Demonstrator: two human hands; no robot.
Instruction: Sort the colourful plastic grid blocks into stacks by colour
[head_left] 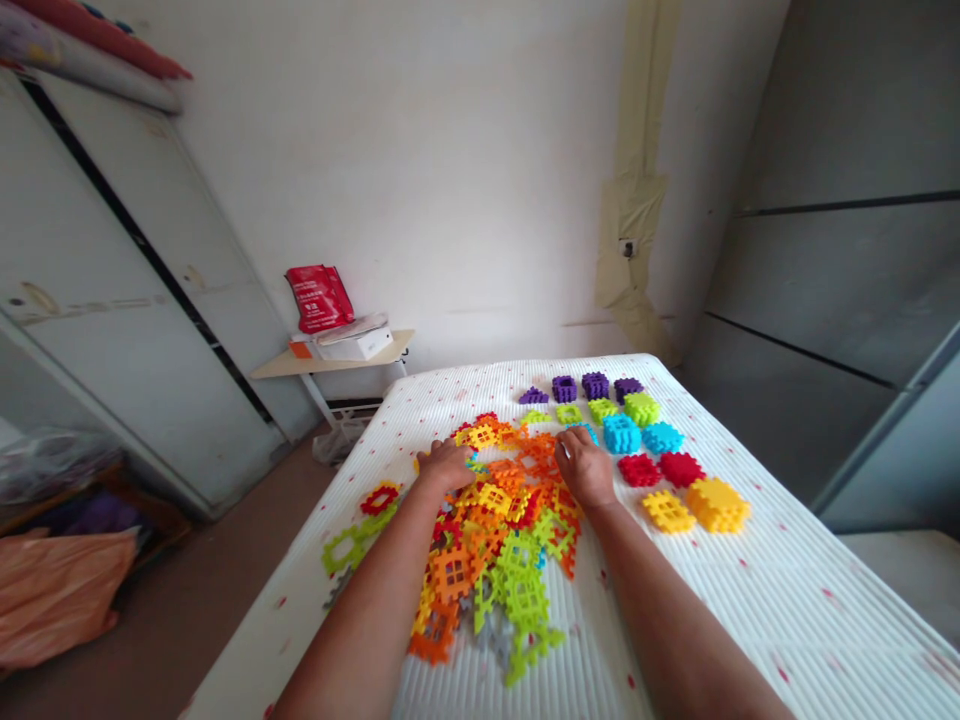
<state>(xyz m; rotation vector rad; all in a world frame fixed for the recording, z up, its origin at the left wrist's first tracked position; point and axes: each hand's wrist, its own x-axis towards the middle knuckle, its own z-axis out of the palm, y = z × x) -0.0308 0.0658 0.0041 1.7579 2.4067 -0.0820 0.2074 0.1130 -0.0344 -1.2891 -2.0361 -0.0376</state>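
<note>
A loose pile of toothed plastic building tiles [495, 500] in orange, yellow, green, red, blue and grey lies between my forearms. My left hand [447, 466] rests at the pile's far left side, fingers spread among the tiles. At the far right edge of the pile is my right hand [583, 466], its fingers curled down. Whatever they grip is hidden. Just beyond its knuckles a light-blue tile [585, 431] shows in part. To the right stand stacks sorted by colour: purple [595, 385], green [641, 407], light blue [622, 434], red [681, 468] and yellow [718, 505].
The tiles lie on a white ribbed cover with red specks [720, 620]. Behind it, at left, a small table [277, 368] bears a white box [360, 345] and a red bag [321, 298]. Grey cabinets [840, 270] flank the right side; white cabinets [127, 270] the left.
</note>
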